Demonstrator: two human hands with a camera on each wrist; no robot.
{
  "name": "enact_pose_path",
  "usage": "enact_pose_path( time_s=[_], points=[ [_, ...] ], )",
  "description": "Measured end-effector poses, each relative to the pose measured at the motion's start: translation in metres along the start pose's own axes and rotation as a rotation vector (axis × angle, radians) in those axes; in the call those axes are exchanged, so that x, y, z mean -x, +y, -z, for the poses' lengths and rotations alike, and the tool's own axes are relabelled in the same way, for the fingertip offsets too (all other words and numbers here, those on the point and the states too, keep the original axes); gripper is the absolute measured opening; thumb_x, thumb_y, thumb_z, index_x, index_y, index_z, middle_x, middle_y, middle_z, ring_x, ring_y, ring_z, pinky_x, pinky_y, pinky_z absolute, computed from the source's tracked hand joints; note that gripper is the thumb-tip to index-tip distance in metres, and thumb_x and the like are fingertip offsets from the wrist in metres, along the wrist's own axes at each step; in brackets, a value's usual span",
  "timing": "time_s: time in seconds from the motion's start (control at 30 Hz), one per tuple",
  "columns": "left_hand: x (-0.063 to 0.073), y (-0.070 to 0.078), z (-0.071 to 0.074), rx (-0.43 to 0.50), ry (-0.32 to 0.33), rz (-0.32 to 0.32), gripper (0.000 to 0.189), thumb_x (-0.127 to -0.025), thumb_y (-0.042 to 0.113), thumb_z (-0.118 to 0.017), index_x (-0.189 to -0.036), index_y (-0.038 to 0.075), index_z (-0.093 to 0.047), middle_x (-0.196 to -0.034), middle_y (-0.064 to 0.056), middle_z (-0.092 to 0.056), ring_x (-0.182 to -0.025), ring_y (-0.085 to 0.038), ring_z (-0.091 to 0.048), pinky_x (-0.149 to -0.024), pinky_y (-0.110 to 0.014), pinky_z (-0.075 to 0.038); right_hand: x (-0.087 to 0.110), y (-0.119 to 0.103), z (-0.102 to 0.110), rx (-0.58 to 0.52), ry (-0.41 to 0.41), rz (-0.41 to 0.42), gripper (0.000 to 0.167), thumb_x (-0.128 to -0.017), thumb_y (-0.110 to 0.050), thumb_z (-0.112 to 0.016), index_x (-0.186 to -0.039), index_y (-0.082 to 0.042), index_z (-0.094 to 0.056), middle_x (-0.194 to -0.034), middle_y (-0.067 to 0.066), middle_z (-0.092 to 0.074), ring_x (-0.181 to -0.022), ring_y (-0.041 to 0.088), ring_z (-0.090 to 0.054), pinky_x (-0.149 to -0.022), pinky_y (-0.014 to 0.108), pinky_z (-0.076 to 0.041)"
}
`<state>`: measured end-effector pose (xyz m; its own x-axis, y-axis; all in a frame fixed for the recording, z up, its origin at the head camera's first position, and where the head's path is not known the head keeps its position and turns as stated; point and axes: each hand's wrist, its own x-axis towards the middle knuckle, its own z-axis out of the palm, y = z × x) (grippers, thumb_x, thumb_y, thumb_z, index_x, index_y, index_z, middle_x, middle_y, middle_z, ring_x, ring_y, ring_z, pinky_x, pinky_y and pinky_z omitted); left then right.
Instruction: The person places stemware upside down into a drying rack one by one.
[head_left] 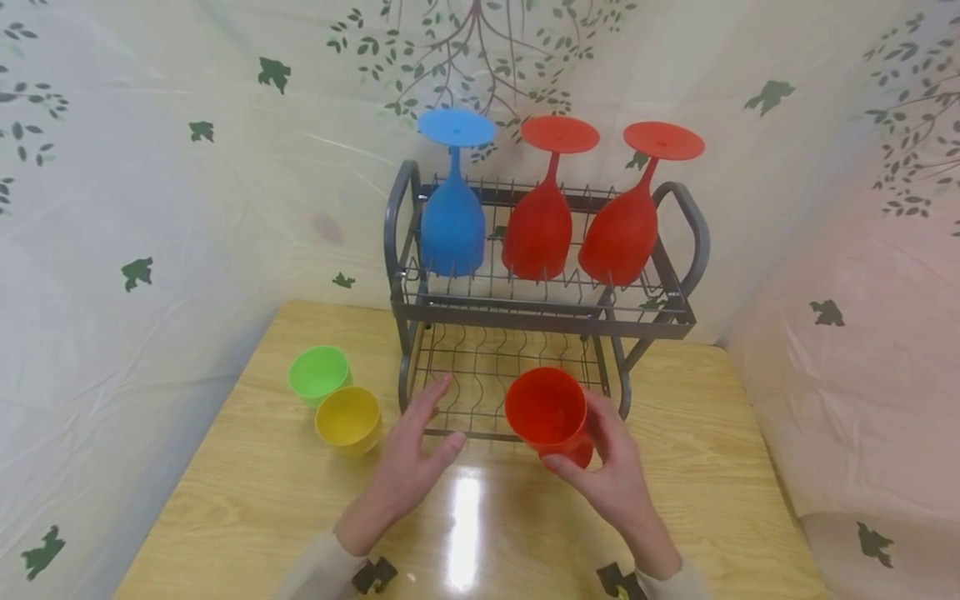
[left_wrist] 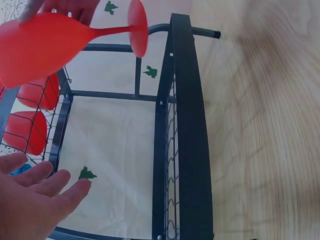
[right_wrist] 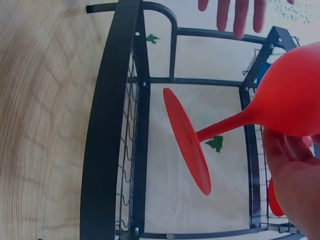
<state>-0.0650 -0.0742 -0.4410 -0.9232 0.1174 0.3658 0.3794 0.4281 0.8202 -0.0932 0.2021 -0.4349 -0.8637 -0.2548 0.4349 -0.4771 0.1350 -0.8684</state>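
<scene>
My right hand (head_left: 611, 471) grips a red goblet (head_left: 546, 410) by its bowl, rim toward the head camera, in front of the rack's lower tier. In the right wrist view the goblet's stem and round foot (right_wrist: 187, 142) show, with fingers wrapped around the bowl. Left of it my left hand (head_left: 408, 467) hovers, fingers extended and nothing in it; the left wrist view also shows the spread hand (left_wrist: 37, 200). On the dark two-tier dish rack (head_left: 540, 317), a blue goblet (head_left: 453, 225) and two red goblets, one central (head_left: 538, 229) and one at right (head_left: 622, 233), stand upside down on top.
A green cup (head_left: 319, 373) and a yellow cup (head_left: 349, 419) sit close together on the wooden table (head_left: 247, 483), left of the rack. Pale cloth with a leaf pattern (head_left: 225, 200) hangs behind and at the sides. The rack's curved side handles (head_left: 693, 242) stick up at both ends.
</scene>
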Motion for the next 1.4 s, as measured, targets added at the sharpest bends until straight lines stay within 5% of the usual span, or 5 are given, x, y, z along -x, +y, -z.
enact_pose_path(
  time_s=[0.17,0.53,0.87,1.2,1.4],
  points=[
    [-0.001,0.0,-0.001,0.108,-0.014,0.018,0.066,-0.1,0.029,-0.063,-0.158,0.01,-0.039,-0.159,-0.014,-0.045,-0.14,-0.035,-0.049,-0.106,-0.057,-0.05,-0.002,0.002,-0.006,0.121,-0.027,0.009,0.08,-0.075,-0.002,-0.088,-0.146,-0.012,-0.055,-0.138,0.005,-0.059,-0.121,0.016,-0.06,-0.095,0.029,-0.057],
    [-0.003,0.0,-0.003,0.269,-0.032,0.081,0.068,-0.097,0.015,-0.07,-0.158,0.015,-0.041,-0.16,-0.006,-0.045,-0.141,-0.032,-0.049,-0.107,-0.054,-0.05,-0.01,0.005,-0.014,0.33,-0.097,0.046,0.08,-0.076,-0.022,-0.091,-0.146,-0.019,-0.055,-0.143,0.001,-0.056,-0.124,0.022,-0.056,-0.088,0.045,-0.061],
    [-0.007,0.006,-0.005,0.24,-0.081,0.213,0.079,-0.088,0.034,-0.082,-0.156,0.027,-0.044,-0.157,0.0,-0.046,-0.14,-0.028,-0.049,-0.106,-0.05,-0.051,-0.017,0.0,-0.018,0.378,-0.184,0.028,0.08,-0.077,-0.024,-0.093,-0.147,-0.022,-0.055,-0.146,0.001,-0.052,-0.125,0.022,-0.055,-0.087,0.038,-0.062],
    [-0.012,0.01,-0.009,0.185,-0.102,0.135,0.077,-0.084,0.035,-0.086,-0.152,0.029,-0.049,-0.152,0.006,-0.048,-0.135,-0.025,-0.051,-0.1,-0.051,-0.056,-0.021,-0.004,-0.021,0.522,-0.241,0.098,0.086,-0.073,-0.023,-0.096,-0.148,-0.02,-0.054,-0.147,0.003,-0.051,-0.127,0.024,-0.053,-0.088,0.042,-0.062],
    [-0.014,0.01,-0.01,0.168,-0.112,0.149,0.076,-0.085,0.038,-0.085,-0.152,0.03,-0.05,-0.153,0.005,-0.047,-0.129,-0.023,-0.055,-0.093,-0.046,-0.06,-0.023,-0.005,-0.023,0.586,-0.26,0.143,0.087,-0.072,-0.024,-0.097,-0.148,-0.016,-0.054,-0.146,0.006,-0.051,-0.127,0.026,-0.054,-0.089,0.042,-0.062]
  ],
)
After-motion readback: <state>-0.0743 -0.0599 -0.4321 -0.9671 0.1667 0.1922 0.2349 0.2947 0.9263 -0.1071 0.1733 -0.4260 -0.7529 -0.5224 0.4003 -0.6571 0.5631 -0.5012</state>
